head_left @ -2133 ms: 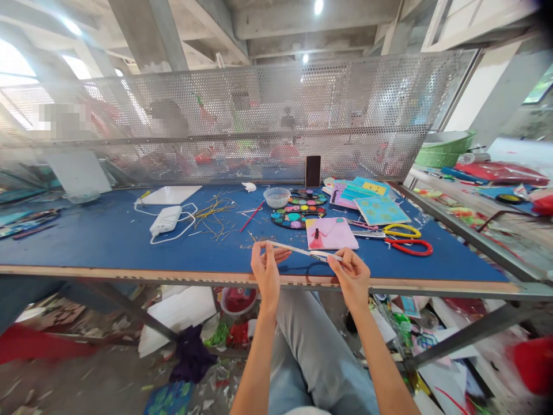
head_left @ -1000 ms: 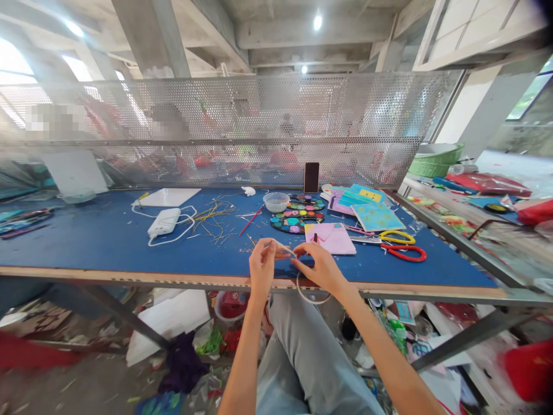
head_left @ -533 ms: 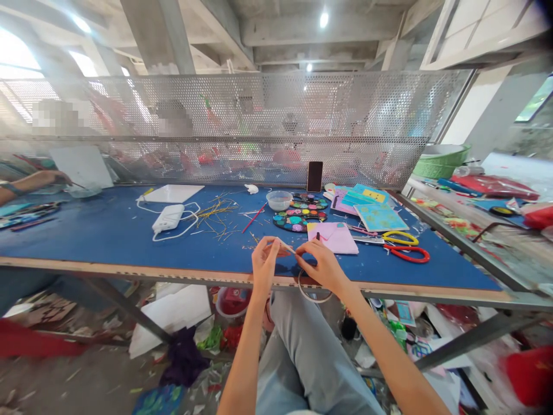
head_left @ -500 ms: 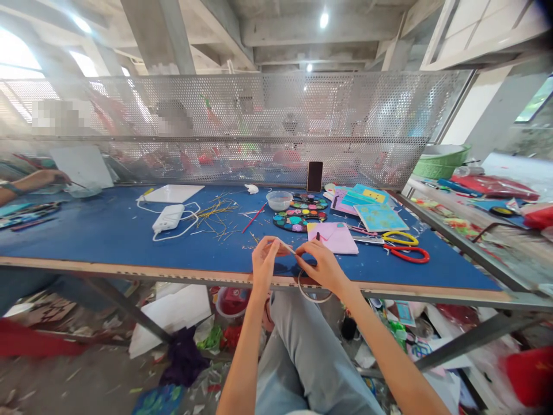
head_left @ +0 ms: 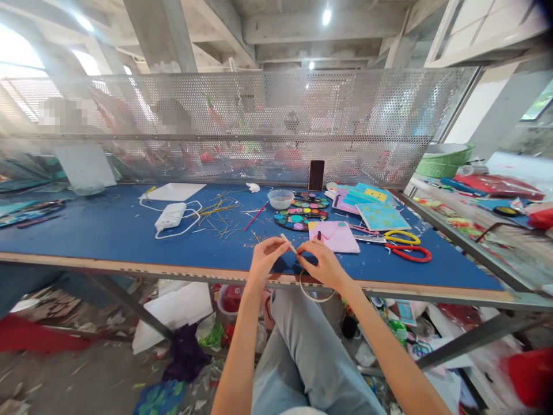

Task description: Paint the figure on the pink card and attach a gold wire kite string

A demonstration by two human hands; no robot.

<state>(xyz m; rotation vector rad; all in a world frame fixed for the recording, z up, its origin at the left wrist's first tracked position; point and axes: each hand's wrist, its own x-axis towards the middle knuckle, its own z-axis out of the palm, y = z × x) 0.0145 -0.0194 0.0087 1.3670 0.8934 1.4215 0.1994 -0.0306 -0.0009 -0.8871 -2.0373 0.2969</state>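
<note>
My left hand [head_left: 268,262] and my right hand [head_left: 322,266] meet above the front edge of the blue worktable [head_left: 90,230]. Both pinch a thin pale strip [head_left: 313,290], possibly card, bent into a loop that hangs past the table edge. Its short end [head_left: 287,241] sticks out between my hands. Nearest my right hand lies a folded pink paper card [head_left: 336,239] with a small dark item on it. Part of the strip is hidden by my fingers.
Farther back are a paint palette [head_left: 301,219], plastic bowl [head_left: 280,199], upright phone [head_left: 316,175], scattered straw bits [head_left: 218,216], a power bank [head_left: 170,216], and red-handled scissors [head_left: 408,252]. A perforated metal screen [head_left: 268,104] runs behind. Scraps litter the floor below.
The strip, nearly straight between my hands at first, is now bent into a hanging loop. My hands have come closer together, and my left hand has turned inward.
</note>
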